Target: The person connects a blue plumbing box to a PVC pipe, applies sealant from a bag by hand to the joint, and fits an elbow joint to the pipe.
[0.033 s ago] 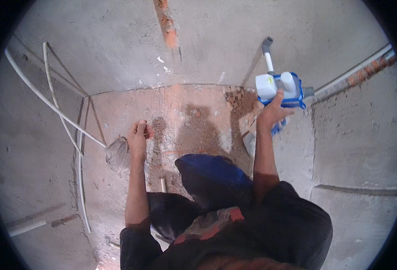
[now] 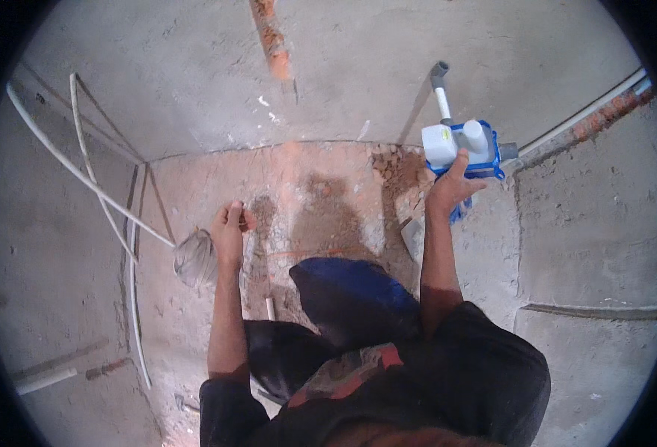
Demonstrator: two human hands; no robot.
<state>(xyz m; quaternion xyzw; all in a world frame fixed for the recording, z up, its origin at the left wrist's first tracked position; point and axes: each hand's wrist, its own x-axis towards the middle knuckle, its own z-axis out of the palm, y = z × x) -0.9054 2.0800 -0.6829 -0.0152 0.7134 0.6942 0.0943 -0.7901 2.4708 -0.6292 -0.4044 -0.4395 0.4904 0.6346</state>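
White-and-blue plastic plumbing fitting box (image 2: 462, 147), w/ a grey pipe stub (image 2: 441, 88) rising from its top, sits upper right of frame, pressed against the rough grey cement wall (image 2: 388, 59). Right hand (image 2: 449, 186) gripping it from below, thumb up against the blue frame, fingers wrapped under. Looks like the positioning step: lining the box up at the chased spot where wall meets floor, not yet fixed by the look of it.

Left hand (image 2: 228, 227) centre-left, fingers curled loosely, tips close to the reddish dusty floor patch (image 2: 321, 194); whether anything small is pinched, can't tell. Just beside it, a crumpled grey bag or rag (image 2: 194, 257).

Further out: thin white conduit pipes (image 2: 83, 171) sweeping across upper left, orange brick chase (image 2: 272, 45) running up top centre, brick rubble (image 2: 395, 167) near the box.

Next move prob. calls for a steady hold w/ the right, checking level and seating, left hand free to bring fixing material.
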